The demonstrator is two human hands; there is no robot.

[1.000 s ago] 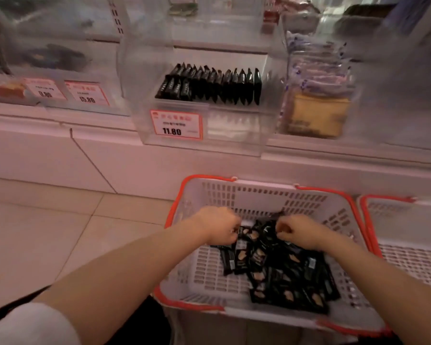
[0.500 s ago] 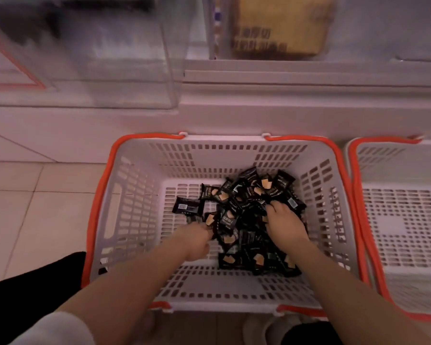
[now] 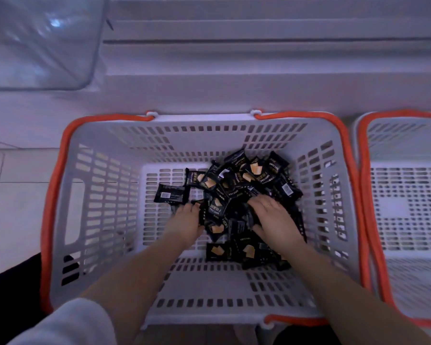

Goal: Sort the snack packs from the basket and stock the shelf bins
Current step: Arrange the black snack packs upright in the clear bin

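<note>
Both hands have sunk deeper into the basket (image 3: 60,195): left hand (image 3: 184,221) grips snack packs (image 3: 237,185), right hand (image 3: 274,217) lies flat on the heap; most stocking evidently remains.

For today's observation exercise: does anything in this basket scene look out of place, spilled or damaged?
Nothing looks damaged or spilled. The snack packs lie in a jumbled heap inside the basket; one pack lies slightly apart at the left, barcode side up.
</note>
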